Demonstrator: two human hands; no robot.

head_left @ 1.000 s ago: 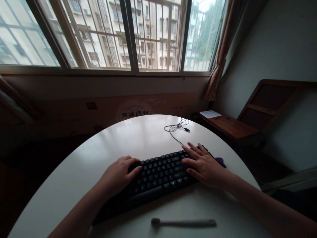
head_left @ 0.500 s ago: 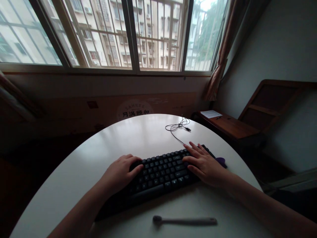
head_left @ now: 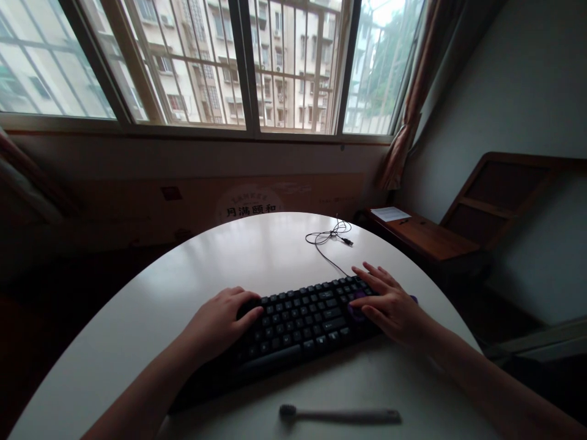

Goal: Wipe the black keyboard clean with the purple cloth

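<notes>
A black keyboard (head_left: 302,321) lies slanted on the white round table (head_left: 215,256). My left hand (head_left: 220,321) curls round the keyboard's left end, thumb on the keys. My right hand (head_left: 389,305) lies flat over the keyboard's right end with its fingers spread. A small purple thing (head_left: 355,307) shows at its thumb, and more purple (head_left: 414,299) peeks out past the hand's far side; I cannot make out what it is. The keyboard's thin black cable (head_left: 328,235) runs to a loose coil farther back on the table.
A grey toothbrush (head_left: 339,415) lies near the table's front edge. Behind the table stands a cardboard box (head_left: 247,205) under a barred window (head_left: 257,61). At the right are a wooden side table (head_left: 426,235) with a paper (head_left: 389,213), and a curtain (head_left: 408,116).
My right hand has slid a little to the right along the keyboard, and purple now shows by its thumb. My left hand has kept its hold.
</notes>
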